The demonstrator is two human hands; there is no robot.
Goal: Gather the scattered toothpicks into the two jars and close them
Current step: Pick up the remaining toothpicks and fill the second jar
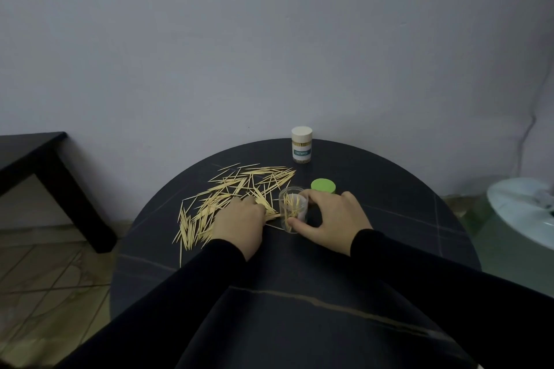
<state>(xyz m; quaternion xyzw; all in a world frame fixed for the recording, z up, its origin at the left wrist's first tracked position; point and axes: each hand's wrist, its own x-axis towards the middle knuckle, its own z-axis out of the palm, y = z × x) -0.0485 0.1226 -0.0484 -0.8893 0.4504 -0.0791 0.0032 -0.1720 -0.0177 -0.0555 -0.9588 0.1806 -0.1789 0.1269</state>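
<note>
Several toothpicks (239, 186) lie scattered across the left half of the round dark table (389, 219). My left hand (239, 223) rests palm down on the pile, fingers curled onto toothpicks at its right edge. A clear open jar (292, 208) with some toothpicks inside stands upright beside it. My right hand (332, 220) grips this jar, thumb in front and fingers behind. A green lid (323, 186) lies just behind the jar. A second jar (302, 145) with a cream lid on and a label stands at the table's far edge.
A dark low table (45, 171) stands to the left on the tiled floor. At the right edge sits a pale round object (521, 210). A plain wall is behind the round table.
</note>
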